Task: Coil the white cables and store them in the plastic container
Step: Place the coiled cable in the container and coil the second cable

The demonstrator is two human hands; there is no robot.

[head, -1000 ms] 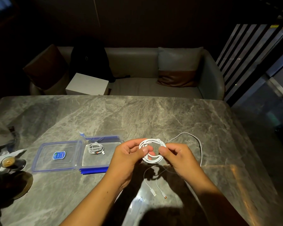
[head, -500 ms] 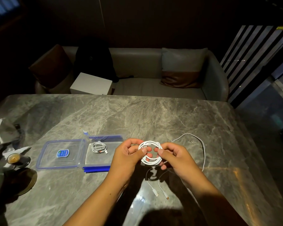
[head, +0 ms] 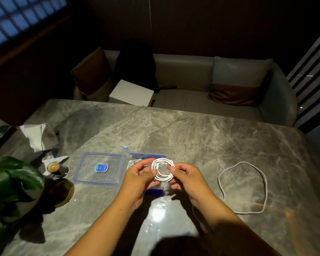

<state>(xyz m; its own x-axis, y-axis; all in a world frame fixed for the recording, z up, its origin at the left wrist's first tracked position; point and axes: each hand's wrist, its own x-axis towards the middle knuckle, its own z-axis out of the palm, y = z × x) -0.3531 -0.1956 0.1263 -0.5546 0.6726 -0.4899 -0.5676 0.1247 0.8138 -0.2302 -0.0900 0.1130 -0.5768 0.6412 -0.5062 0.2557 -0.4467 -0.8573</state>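
Hands (head: 139, 177) (head: 187, 179) pinching coiled cable (head: 162, 169) above container (head: 146, 156)

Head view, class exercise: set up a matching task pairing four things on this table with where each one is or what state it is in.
Things:
1. coiled white cable
2. loose white cable
3. container lid
4. plant

Places or states:
A. lying flat beside the plastic container, sticker up
B. pinched between the left hand and the right hand
C. at the table's left edge
D. spread in an open loop on the table, right of the hands

Pairs: 1-B, 2-D, 3-A, 4-C
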